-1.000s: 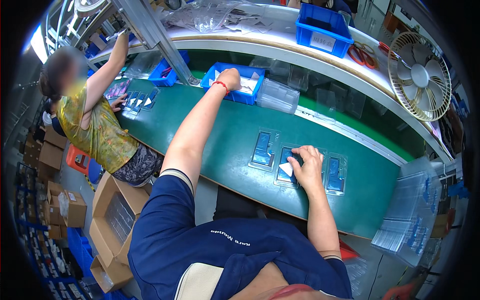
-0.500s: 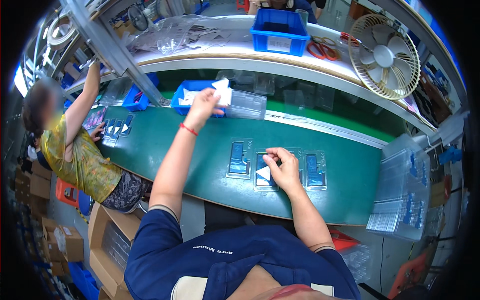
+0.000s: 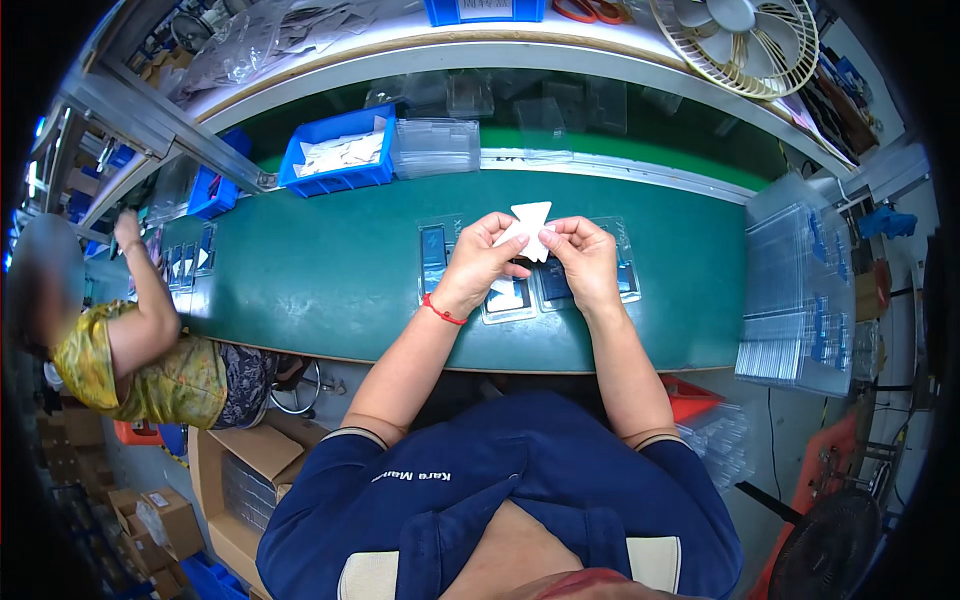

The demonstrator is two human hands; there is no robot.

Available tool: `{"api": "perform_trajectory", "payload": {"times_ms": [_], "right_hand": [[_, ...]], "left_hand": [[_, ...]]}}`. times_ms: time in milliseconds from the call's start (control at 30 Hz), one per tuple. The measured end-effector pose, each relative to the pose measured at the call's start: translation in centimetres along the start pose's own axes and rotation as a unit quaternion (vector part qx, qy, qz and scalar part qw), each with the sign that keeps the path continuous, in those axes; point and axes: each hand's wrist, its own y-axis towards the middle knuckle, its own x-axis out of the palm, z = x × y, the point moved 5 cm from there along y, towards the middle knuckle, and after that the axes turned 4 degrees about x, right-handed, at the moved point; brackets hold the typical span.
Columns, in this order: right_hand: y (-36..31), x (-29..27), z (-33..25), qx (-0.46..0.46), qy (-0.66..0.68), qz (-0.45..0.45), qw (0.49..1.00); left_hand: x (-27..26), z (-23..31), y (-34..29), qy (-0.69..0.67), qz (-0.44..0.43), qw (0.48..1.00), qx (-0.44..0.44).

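Note:
Above the row of trays, my left hand [image 3: 482,262] and my right hand [image 3: 588,260] are both closed, pinching a few white, roughly triangular cards [image 3: 531,222] between them. Under the hands, clear plastic trays lie side by side, holding flat dark-blue and black parts. The leftmost tray [image 3: 434,250] shows beside my left wrist. A second tray [image 3: 510,312] has a white triangle on it, partly covered by my left hand. Trays farther right, with a blue part [image 3: 553,282] in one, are partly hidden by my right hand.
A blue bin [image 3: 345,182] of white cards stands at the table's back left, beside stacked clear trays [image 3: 437,150]. More trays [image 3: 775,345] are stacked at the right end. A co-worker [image 3: 150,345] sits at left beside similar trays. A shelf with a fan [image 3: 733,15] runs above.
My left hand has come back from the blue bin with white cards to the middle. My right hand has lifted off the second tray and meets the left at the cards. The view has tilted down.

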Motion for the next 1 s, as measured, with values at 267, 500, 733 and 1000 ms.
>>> {"api": "perform_trajectory", "payload": {"times_ms": [267,500,733,1000], "right_hand": [[-1.5,-1.4,0.2,-0.021,-0.102,0.015,0.994],[-3.1,-1.3,-3.1,-0.248,-0.539,0.145,0.792],[-1.8,-1.6,-2.9,-0.142,-0.196,0.072,0.968],[-5.1,-5.1,-5.5,-0.328,-0.683,0.142,0.637]], "left_hand": [[-0.1,-0.4,0.0,-0.041,0.004,0.999,0.000],[-0.3,0.3,-0.2,0.014,0.013,1.000,0.000],[1.7,-0.1,-1.0,0.073,-0.057,0.996,-0.011],[-3.2,2.4,-1.2,0.049,0.053,0.996,0.048]]}}
